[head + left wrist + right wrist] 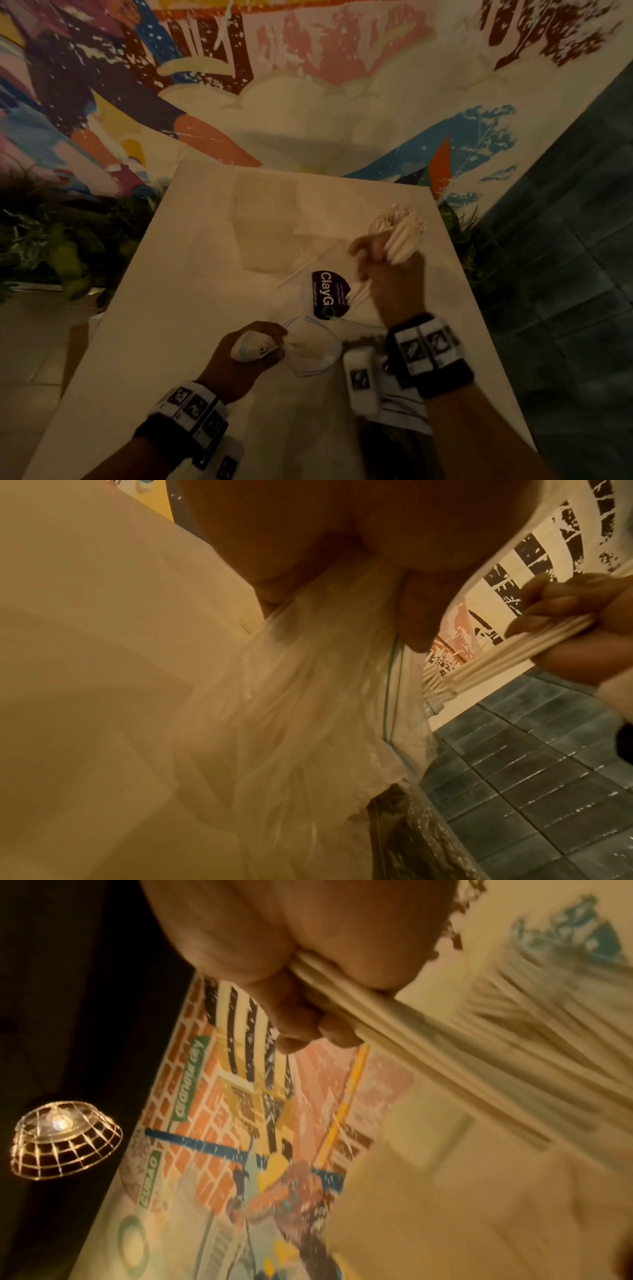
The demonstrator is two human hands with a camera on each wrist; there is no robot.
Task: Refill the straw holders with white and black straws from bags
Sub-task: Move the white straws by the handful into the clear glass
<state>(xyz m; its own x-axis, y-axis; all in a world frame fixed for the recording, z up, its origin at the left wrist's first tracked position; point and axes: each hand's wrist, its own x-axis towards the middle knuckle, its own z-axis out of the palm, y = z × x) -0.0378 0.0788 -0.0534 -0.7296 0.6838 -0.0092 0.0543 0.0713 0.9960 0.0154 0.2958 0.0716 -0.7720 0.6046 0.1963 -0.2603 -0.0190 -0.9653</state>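
Observation:
My right hand [380, 260] grips a thick bundle of white straws [402, 236] above the right side of the white table [191, 308]; the straws' far ends fan out, blurred, in the right wrist view [479, 1053]. Just behind the bundle stands a holder filled with white straws [387, 216]. My left hand [250, 346] clutches the bunched end of a clear plastic bag [315, 346] lying on the table; the bag [308, 696] hangs from the fingers in the left wrist view. A clear plastic holder [263, 222] stands at the table's middle back.
Two loose white straws [298, 270] lie by a dark round "ClayGo" sticker [330, 294]. A second bag with dark contents [404, 831] lies near my right wrist. Plants [51, 240] edge the table's left side, a painted wall stands behind, and dark floor tiles [565, 274] lie to the right.

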